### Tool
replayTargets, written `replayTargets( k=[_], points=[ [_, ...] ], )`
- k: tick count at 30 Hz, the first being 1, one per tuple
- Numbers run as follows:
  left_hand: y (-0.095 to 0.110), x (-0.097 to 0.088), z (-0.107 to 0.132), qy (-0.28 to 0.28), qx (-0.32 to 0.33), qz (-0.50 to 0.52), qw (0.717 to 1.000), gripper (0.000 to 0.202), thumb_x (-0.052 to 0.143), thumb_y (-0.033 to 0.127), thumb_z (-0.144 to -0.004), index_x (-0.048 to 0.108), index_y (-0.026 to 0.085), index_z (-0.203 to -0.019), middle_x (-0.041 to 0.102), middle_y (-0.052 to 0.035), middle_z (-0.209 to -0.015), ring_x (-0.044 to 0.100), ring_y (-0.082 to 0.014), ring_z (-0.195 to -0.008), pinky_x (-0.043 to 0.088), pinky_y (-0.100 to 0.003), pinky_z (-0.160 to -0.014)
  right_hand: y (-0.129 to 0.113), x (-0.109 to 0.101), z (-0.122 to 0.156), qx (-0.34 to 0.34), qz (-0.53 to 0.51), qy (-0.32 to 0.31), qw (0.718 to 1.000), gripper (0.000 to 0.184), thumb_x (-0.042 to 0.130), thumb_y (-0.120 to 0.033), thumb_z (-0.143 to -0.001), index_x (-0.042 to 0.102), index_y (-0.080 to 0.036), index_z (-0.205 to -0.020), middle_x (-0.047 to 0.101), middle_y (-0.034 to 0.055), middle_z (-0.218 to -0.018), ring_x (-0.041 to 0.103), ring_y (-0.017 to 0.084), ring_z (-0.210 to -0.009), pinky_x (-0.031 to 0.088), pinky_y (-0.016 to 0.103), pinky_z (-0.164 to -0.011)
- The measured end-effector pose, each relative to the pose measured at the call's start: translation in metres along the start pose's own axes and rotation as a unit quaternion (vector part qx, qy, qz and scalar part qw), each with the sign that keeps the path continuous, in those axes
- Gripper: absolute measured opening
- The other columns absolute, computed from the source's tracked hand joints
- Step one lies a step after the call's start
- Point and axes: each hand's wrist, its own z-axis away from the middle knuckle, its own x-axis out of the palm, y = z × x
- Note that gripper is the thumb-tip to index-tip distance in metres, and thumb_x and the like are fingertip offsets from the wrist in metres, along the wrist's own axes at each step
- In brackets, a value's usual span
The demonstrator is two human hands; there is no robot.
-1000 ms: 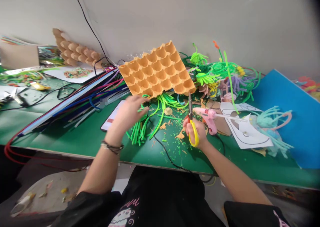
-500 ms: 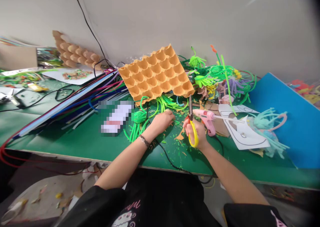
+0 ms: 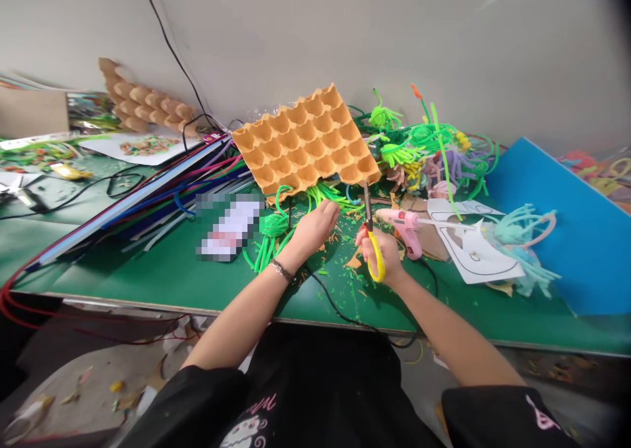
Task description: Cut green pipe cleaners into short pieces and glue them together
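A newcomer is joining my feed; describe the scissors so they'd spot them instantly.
At the green table, find the tan egg tray in the middle; below its right corner in the picture is the right hand. That hand holds the scissors, blades pointing toward the tray. Their yellow handle sets them apart from the pink glue gun beside them.

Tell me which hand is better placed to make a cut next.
Probably the right: the right hand holds the yellow-handled scissors, blades pointing toward the egg tray. The left hand, curled near the green strands, shows no cutting tool.
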Motion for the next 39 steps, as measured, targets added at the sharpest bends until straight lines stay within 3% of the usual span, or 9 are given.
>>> replayTargets(
  k=[5, 10, 14, 17, 19, 25, 31, 39],
  points=[
    [-0.006, 0.002, 0.002, 0.128, 0.054, 0.124, 0.983, 0.014, 0.04, 0.025, -0.089, 0.052, 0.017, -0.089, 0.056, -0.0043, -0.084, 0.052, -0.0111, -0.07, 0.043, -0.023, -0.066, 0.002, 0.0, 0.001, -0.004, -0.012, 0.0, 1.0, 0.041, 0.033, -0.055, -0.085, 0.047, -0.02, -0.07, 0.046, -0.0016, -0.057, 0.041, 0.01, -0.046, 0.032, 0.022, -0.043],
    [-0.002, 0.008, 0.002, 0.154, 0.016, 0.282, 0.947, 0.007, 0.049, 0.022, -0.084, 0.054, 0.017, -0.085, 0.054, 0.001, -0.07, 0.047, -0.0071, -0.056, 0.041, -0.021, -0.057, -0.005, -0.001, 0.001, -0.002, 0.002, -0.02, 1.0, 0.04, 0.034, -0.054, -0.085, 0.047, -0.02, -0.069, 0.046, -0.0014, -0.056, 0.042, 0.01, -0.046, 0.033, 0.023, -0.045],
    [0.004, 0.009, 0.0, 0.103, -0.073, 0.478, 0.869, 0.011, 0.053, 0.028, -0.081, 0.052, 0.018, -0.079, 0.046, 0.0066, -0.052, 0.043, -0.0048, -0.042, 0.035, -0.018, -0.043, -0.011, -0.004, 0.0, -0.002, 0.023, -0.028, 0.999, 0.035, 0.037, -0.049, -0.084, 0.047, -0.02, -0.068, 0.046, -0.0021, -0.054, 0.042, 0.01, -0.046, 0.033, 0.024, -0.048],
    [0.006, 0.007, -0.001, 0.104, -0.109, 0.566, 0.811, 0.017, 0.057, 0.034, -0.079, 0.051, 0.018, -0.079, 0.054, 0.005, -0.06, 0.042, -0.0029, -0.039, 0.036, -0.018, -0.041, -0.014, -0.005, -0.002, -0.002, 0.042, -0.028, 0.999, 0.031, 0.038, -0.046, -0.083, 0.046, -0.021, -0.067, 0.047, -0.0017, -0.055, 0.043, 0.011, -0.048, 0.034, 0.025, -0.05],
    [0.006, 0.005, -0.001, 0.113, -0.12, 0.585, 0.794, 0.019, 0.057, 0.036, -0.079, 0.05, 0.019, -0.078, 0.055, 0.0044, -0.062, 0.042, -0.0024, -0.039, 0.035, -0.018, -0.04, -0.015, -0.005, -0.002, 0.007, 0.054, -0.031, 0.998, 0.029, 0.038, -0.045, -0.083, 0.045, -0.021, -0.068, 0.048, -0.0012, -0.055, 0.044, 0.012, -0.049, 0.035, 0.025, -0.051],
    [0.013, 0.001, 0.003, 0.115, -0.105, 0.57, 0.807, 0.023, 0.056, 0.041, -0.08, 0.05, 0.019, -0.077, 0.052, 0.0053, -0.055, 0.037, -0.0031, -0.039, 0.029, -0.018, -0.037, -0.012, -0.005, 0.002, 0.041, 0.058, -0.043, 0.997, 0.021, 0.042, -0.042, -0.08, 0.046, -0.022, -0.084, 0.049, -0.0009, -0.061, 0.046, 0.014, -0.052, 0.035, 0.027, -0.052],
    [0.02, 0.0, 0.007, 0.09, -0.061, 0.576, 0.81, 0.028, 0.058, 0.047, -0.076, 0.053, 0.02, -0.082, 0.057, 0.0021, -0.063, 0.048, -0.0063, -0.051, 0.04, -0.019, -0.045, -0.009, -0.001, 0.002, 0.068, 0.11, -0.089, 0.988, 0.017, 0.043, -0.036, -0.079, 0.042, -0.021, -0.088, 0.052, 0.0015, -0.071, 0.047, 0.016, -0.057, 0.036, 0.028, -0.055],
    [0.02, -0.007, 0.008, 0.04, -0.066, 0.608, 0.79, 0.034, 0.065, 0.048, -0.069, 0.051, 0.017, -0.065, 0.057, 0.0032, -0.053, 0.043, -0.0035, -0.041, 0.034, -0.017, -0.04, -0.009, -0.001, -0.001, 0.059, 0.12, -0.118, 0.984, 0.019, 0.044, -0.038, -0.08, 0.043, -0.021, -0.088, 0.052, 0.0009, -0.07, 0.048, 0.017, -0.062, 0.039, 0.031, -0.06]
  ],
)
